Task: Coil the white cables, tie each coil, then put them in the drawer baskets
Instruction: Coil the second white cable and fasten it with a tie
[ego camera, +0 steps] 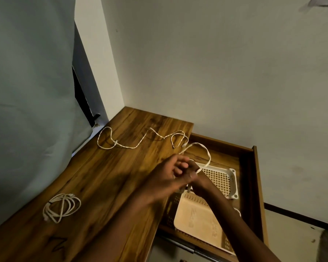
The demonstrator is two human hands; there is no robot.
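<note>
Wooden desk [102, 176]: right edge meets open drawer [254, 178] at 3 o'clock. Two baskets [222, 176] inside. Left hand [167, 173] and right hand [192, 176], fingers curled, pinch white cable [203, 150] above the edge. Loose cable [140, 142] at 12 o'clock; tied coil [62, 207] at 8 o'clock.

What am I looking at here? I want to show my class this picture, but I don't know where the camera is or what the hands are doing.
There is no machine: a person wears one camera on the head, looking down at their own two hands. The left hand and right hand meet over an open drawer and together hold a loose white cable that trails back across the wooden desk. A finished coil lies nearer on the desk. Two plastic baskets sit in the drawer, a white one and a beige one, with no coil visible inside.
</note>
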